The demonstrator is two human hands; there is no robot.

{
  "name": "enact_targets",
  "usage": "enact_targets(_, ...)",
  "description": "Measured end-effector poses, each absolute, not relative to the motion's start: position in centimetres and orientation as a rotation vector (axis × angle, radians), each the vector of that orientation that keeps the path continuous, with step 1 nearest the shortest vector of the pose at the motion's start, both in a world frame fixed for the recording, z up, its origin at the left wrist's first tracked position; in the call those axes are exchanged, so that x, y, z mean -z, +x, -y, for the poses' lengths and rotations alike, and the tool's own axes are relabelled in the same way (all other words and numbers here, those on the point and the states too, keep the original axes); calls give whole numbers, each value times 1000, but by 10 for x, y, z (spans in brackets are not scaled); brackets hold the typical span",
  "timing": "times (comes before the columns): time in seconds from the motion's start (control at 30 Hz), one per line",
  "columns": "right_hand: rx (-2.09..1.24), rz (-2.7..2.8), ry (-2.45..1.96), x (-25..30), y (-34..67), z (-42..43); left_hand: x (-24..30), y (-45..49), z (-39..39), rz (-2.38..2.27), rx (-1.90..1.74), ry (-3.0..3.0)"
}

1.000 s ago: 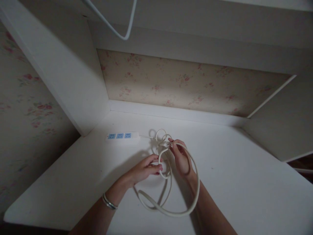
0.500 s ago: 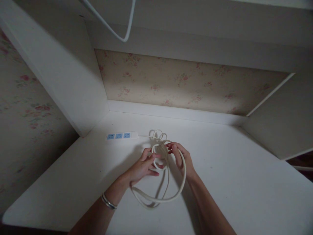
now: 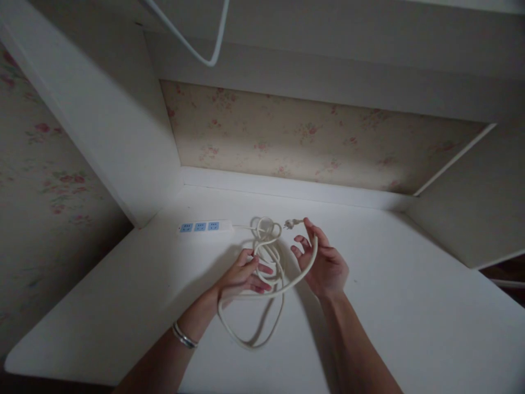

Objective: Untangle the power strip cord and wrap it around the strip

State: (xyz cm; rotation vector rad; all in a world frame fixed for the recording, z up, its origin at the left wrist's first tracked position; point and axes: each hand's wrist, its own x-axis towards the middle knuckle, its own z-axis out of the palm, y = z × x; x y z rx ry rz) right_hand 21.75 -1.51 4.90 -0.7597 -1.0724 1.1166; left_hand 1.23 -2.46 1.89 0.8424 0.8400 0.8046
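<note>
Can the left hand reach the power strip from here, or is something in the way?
Probably yes. The power strip lies on bare desk ahead and to the left of the left hand, with nothing between them, though that hand has the cord in its grip.

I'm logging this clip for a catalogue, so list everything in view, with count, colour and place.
Power strip: one, white with blue sockets, desk's far left.
Cord: one, cream, looped mid-desk.
Plug: one, cord's end, near right fingertips.
Hanging wire: one, white, top.
Desk: one, white, below.
Wallpaper: floral, beige, behind.
Bracelet: one, silver, left wrist.
Left hand: grip on cord loops.
Right hand: open, cord across fingers.
</note>
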Motion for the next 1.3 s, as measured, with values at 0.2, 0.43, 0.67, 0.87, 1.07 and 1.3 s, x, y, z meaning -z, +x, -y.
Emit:
enact_targets(0.2, -988, 816, -907, -42, 226, 2, -26, 9, 23, -900, -1078, 851)
enact_targets(0.43, -691, 617, -960, -27, 235, -12, -24, 5, 15, -928, -1311, 777)
enact_targets(0.67, -463, 501, -1043, -13, 262, -23, -29, -4, 12, -934, -1463, 676)
enact_targets(0.87, -573, 549, -1121, -13, 264, -21, -29, -13, 7, -855, -1638, 605)
enact_targets(1.07, -767, 927, -1286, -14, 235, -13, -29, -14, 9, -949, -1539, 687)
enact_targets(1.3, -859, 1012, -1325, -9, 221, -12, -25, -15, 9, -1138, -1541, 910)
